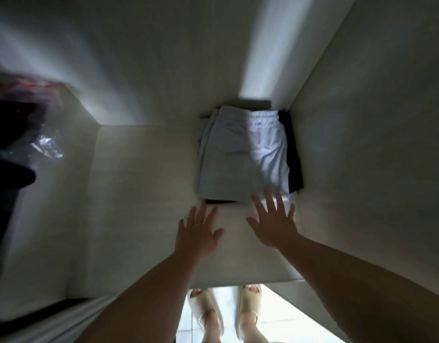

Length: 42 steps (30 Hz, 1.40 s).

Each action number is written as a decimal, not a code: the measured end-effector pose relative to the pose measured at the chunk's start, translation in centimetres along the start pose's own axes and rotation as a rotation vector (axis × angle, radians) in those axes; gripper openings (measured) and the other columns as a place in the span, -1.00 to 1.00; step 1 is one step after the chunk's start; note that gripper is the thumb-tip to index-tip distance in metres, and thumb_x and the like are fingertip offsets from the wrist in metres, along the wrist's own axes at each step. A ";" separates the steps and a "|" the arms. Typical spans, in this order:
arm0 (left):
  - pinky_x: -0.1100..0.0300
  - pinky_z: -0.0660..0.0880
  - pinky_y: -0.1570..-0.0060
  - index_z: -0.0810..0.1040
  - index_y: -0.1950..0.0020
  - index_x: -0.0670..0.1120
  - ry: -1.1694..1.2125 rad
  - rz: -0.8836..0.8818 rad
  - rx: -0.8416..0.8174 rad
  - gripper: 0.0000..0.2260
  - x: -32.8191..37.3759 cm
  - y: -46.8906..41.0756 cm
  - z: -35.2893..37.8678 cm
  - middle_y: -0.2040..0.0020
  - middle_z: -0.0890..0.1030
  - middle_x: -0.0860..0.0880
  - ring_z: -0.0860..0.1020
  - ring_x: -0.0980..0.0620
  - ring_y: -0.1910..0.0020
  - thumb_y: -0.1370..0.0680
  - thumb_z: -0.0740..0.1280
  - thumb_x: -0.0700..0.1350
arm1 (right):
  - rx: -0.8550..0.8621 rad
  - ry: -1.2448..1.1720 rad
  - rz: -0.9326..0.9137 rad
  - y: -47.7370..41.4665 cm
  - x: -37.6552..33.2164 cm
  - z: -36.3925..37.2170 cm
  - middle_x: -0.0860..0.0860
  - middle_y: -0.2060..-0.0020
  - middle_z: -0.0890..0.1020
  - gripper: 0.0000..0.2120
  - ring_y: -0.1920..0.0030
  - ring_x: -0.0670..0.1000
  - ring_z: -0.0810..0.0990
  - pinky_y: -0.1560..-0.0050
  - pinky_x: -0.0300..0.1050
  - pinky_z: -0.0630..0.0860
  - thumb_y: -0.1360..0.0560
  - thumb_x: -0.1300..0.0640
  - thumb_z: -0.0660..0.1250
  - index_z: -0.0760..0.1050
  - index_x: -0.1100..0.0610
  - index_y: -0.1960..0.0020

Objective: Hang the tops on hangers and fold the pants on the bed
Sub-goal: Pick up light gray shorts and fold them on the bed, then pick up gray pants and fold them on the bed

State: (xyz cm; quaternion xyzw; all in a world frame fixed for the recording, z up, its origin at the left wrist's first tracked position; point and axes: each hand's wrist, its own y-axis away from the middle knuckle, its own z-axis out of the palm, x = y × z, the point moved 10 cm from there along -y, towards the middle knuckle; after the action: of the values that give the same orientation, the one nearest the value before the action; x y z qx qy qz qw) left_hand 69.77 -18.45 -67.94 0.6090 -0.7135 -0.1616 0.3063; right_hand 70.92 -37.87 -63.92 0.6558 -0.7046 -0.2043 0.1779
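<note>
Resting in pale compartment (pixel 139 194), folded pants (pixel 233 157) atop dark garment (pixel 295 164), left hand (pixel 198 237), right hand (pixel 275 227), each grip apart

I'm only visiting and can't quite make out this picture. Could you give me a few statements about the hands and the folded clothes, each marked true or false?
1. The left hand and the right hand are both open with fingers spread. True.
2. The light folded pants lie on top of a dark garment. True.
3. The left hand grips a hanger. False: it holds nothing, and no hanger shows.
4. The folded stack sits at the far left of the compartment. False: it sits at the back right, beside the wall.
5. The person is barefoot. False: the feet wear beige sandals.
</note>
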 end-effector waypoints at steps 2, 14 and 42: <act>-0.17 -0.05 -0.54 -0.10 -0.63 0.19 -0.030 -0.017 -0.088 -0.43 -0.2 3.4 1.8 -0.64 -0.20 0.09 -0.16 -0.05 -0.62 -0.65 -0.03 0.28 | -0.171 0.001 0.009 2.7 0.3 3.0 -0.01 -0.62 -0.21 -0.37 -0.61 0.12 -0.19 -0.50 0.37 -0.16 -0.62 -0.33 -0.07 -0.13 -0.17 -0.62; -0.18 -0.09 -0.54 -0.12 -0.63 0.16 0.036 -0.063 0.093 -0.44 1.3 20.2 3.0 -0.64 -0.19 0.04 -0.19 -0.09 -0.61 -0.67 -0.06 0.26 | -0.155 0.016 -0.168 17.5 -3.0 2.5 -0.06 -0.63 -0.12 -0.40 -0.61 0.08 -0.17 -0.52 0.31 -0.19 -0.64 -0.29 -0.07 -0.12 -0.18 -0.62; 0.08 0.05 -0.56 0.16 -0.60 0.07 0.940 -0.887 0.838 -0.49 5.2 62.3 24.8 -0.59 0.21 0.07 0.11 0.03 -0.58 -0.67 0.14 0.12 | -0.463 -0.205 -1.237 52.2 -11.2 9.5 -0.26 -0.50 0.22 -0.43 -0.45 -0.32 0.13 -0.44 -0.29 0.09 -0.64 -0.10 0.19 0.08 -0.15 -0.59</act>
State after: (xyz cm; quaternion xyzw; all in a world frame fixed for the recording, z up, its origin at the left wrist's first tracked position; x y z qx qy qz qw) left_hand 5.67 -14.21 -47.93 0.9079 -0.1992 0.2903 0.2277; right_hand 22.46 -23.22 -44.60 0.8613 -0.1498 -0.4760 0.0962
